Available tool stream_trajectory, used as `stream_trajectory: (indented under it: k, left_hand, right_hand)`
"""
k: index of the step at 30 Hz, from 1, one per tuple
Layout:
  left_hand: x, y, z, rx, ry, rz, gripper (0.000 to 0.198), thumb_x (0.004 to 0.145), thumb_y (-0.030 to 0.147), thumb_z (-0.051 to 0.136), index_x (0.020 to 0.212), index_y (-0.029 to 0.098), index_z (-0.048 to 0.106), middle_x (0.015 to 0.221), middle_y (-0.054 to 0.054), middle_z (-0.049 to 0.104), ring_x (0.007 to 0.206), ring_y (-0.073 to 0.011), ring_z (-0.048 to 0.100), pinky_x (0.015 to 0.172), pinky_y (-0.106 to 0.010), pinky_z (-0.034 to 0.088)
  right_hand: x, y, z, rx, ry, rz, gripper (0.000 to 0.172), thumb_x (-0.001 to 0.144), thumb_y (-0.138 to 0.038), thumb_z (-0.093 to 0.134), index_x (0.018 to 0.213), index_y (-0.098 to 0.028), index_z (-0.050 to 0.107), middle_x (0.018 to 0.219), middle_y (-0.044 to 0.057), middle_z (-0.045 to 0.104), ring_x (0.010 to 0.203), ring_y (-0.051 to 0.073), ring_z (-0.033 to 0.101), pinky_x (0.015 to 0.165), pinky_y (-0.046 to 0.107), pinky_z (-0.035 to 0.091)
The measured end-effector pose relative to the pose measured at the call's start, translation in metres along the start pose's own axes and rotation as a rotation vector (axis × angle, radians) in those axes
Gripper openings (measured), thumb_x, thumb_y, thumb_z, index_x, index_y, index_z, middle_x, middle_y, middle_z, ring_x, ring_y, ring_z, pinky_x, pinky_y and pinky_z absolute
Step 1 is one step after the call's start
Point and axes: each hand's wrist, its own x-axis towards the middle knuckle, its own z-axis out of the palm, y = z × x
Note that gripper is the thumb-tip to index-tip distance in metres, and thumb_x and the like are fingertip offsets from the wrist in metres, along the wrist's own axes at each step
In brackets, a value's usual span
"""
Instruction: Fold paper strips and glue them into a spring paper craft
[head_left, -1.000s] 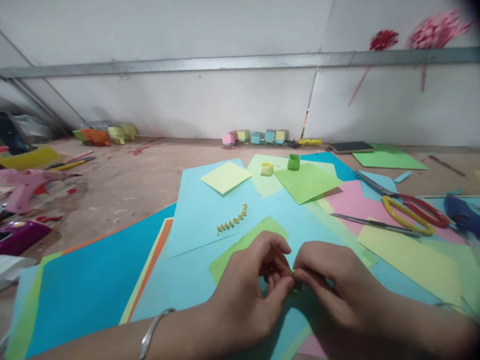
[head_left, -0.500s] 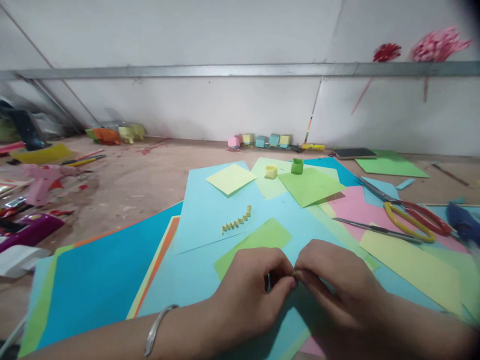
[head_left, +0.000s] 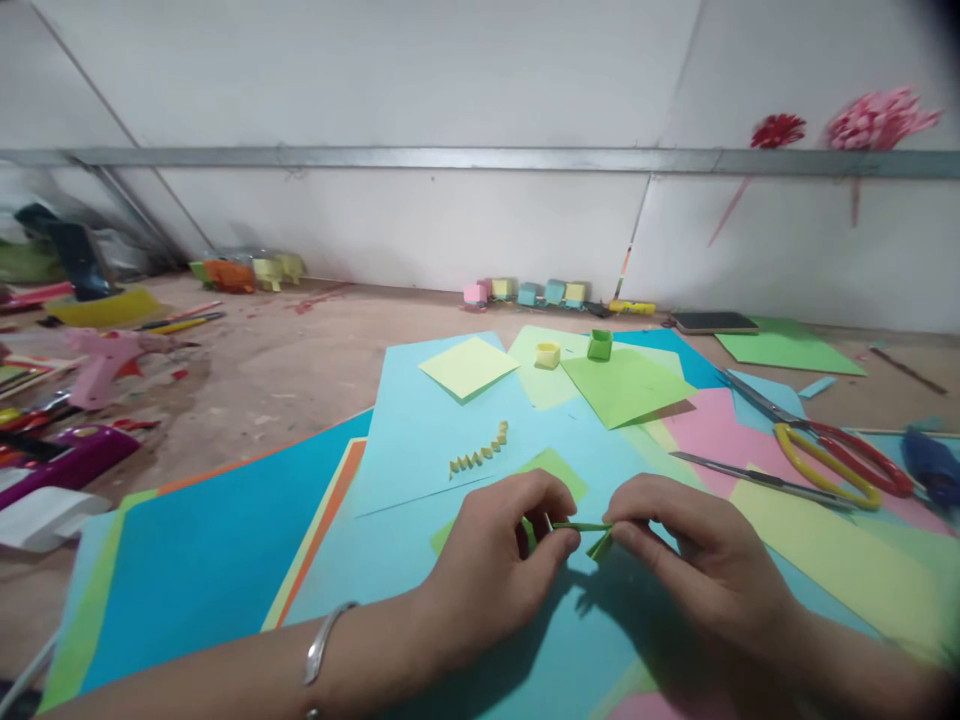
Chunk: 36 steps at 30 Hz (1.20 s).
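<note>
Between the fingertips of both hands stretches a narrow green paper strip [head_left: 583,526], with a folded end hanging near the right fingers. My left hand [head_left: 510,550] pinches it between thumb and forefinger; a silver bangle is on that wrist. My right hand [head_left: 690,560] pinches the other end. Both hands are just above a light blue sheet [head_left: 420,540]. Partly hidden behind the left hand lies a green paper rectangle [head_left: 559,470]. Beyond it is a zigzag-folded yellow strip [head_left: 478,452]. Farther back stand a small yellow paper box [head_left: 547,354] and a green one [head_left: 599,346].
On the right lie scissors [head_left: 832,460] with red and yellow handles and a craft knife [head_left: 757,477] on coloured papers. A pink glue gun [head_left: 105,365] and a purple tool [head_left: 71,460] are at the left. Small paper blocks [head_left: 525,292] line the wall.
My hands have moved slightly apart, and the green strip now shows between them, where before almost nothing of it was visible. The view has tipped up a little.
</note>
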Motion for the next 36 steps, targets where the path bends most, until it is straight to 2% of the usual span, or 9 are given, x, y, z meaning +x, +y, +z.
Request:
stream_trajectory:
  k: [3,6,9,11,15,21,28,32,36]
  left_hand:
    - [0.001,-0.003,-0.002,0.068,0.049,0.125,0.008,0.079,0.013,0.062,0.074,0.018,0.058,0.074,-0.002,0.061,0.067,-0.0141,0.056,0.058,-0.023,0.044]
    - [0.002,-0.007,-0.005,0.174,0.157,0.342,0.01,0.082,0.011,0.062,0.075,0.017,0.06,0.08,-0.004,0.058,0.074,-0.0154,0.056,0.064,-0.026,0.046]
    - [0.004,-0.011,-0.006,0.222,0.287,0.574,0.012,0.084,0.007,0.06,0.078,0.017,0.061,0.074,-0.002,0.054,0.068,-0.0136,0.052,0.062,-0.025,0.044]
    - [0.005,-0.012,-0.005,0.215,0.323,0.667,0.013,0.084,0.005,0.059,0.08,0.017,0.061,0.074,-0.001,0.054,0.067,-0.0127,0.052,0.06,-0.023,0.043]
    - [0.005,-0.012,-0.003,0.235,0.33,0.723,0.014,0.084,0.003,0.06,0.081,0.017,0.058,0.076,-0.001,0.055,0.067,-0.0115,0.05,0.06,-0.022,0.043]
    - [0.001,-0.013,-0.001,0.283,0.324,0.749,0.015,0.084,0.002,0.058,0.08,0.017,0.058,0.076,-0.001,0.055,0.066,-0.0113,0.05,0.059,-0.023,0.043]
    - [-0.002,-0.006,-0.001,0.337,0.332,0.76,0.017,0.083,0.001,0.056,0.079,0.017,0.059,0.076,-0.001,0.055,0.065,-0.0115,0.049,0.057,-0.023,0.042]
    - [0.0,-0.006,-0.001,0.323,0.302,0.799,0.018,0.084,0.0,0.054,0.081,0.017,0.059,0.073,-0.002,0.059,0.065,-0.0122,0.05,0.059,-0.025,0.043]
    - [0.001,-0.008,0.002,0.321,0.305,0.811,0.019,0.082,-0.001,0.055,0.083,0.017,0.061,0.072,-0.002,0.059,0.064,-0.0122,0.05,0.058,-0.024,0.042]
  right_hand:
    - [-0.001,-0.003,0.001,0.074,-0.054,0.085,0.012,0.089,-0.023,0.053,0.079,-0.02,0.059,0.074,0.002,0.062,0.068,0.014,0.057,0.063,0.026,0.047]
    - [-0.001,-0.006,0.003,0.268,-0.122,0.333,0.012,0.085,-0.031,0.057,0.083,-0.019,0.059,0.075,0.002,0.059,0.07,0.015,0.055,0.064,0.028,0.046]
    - [0.001,-0.007,0.004,0.529,-0.174,0.589,0.027,0.081,-0.043,0.064,0.089,-0.018,0.06,0.075,0.0,0.055,0.069,0.014,0.051,0.061,0.026,0.04]
    - [0.002,-0.006,0.005,0.648,-0.223,0.657,0.038,0.075,-0.051,0.07,0.088,-0.017,0.061,0.075,0.0,0.054,0.068,0.012,0.048,0.061,0.025,0.037]
    - [-0.001,-0.003,0.006,0.812,-0.264,0.706,0.045,0.062,-0.052,0.081,0.08,-0.016,0.06,0.067,-0.003,0.05,0.062,0.01,0.043,0.057,0.023,0.032]
    - [-0.006,-0.007,0.01,1.025,-0.18,0.835,0.029,0.062,-0.037,0.079,0.076,-0.017,0.063,0.063,-0.004,0.05,0.059,0.009,0.044,0.056,0.023,0.03]
    - [-0.003,-0.013,0.009,0.968,-0.117,0.823,0.013,0.064,-0.029,0.068,0.067,-0.018,0.062,0.058,-0.004,0.047,0.059,0.011,0.043,0.058,0.025,0.032]
    - [-0.004,-0.012,0.011,0.891,-0.102,0.866,0.01,0.064,-0.026,0.067,0.067,-0.019,0.06,0.056,-0.004,0.045,0.057,0.011,0.043,0.056,0.025,0.032]
    - [-0.005,-0.011,0.012,0.861,-0.104,0.837,0.01,0.063,-0.024,0.067,0.069,-0.019,0.06,0.059,-0.005,0.049,0.058,0.01,0.043,0.058,0.025,0.032]
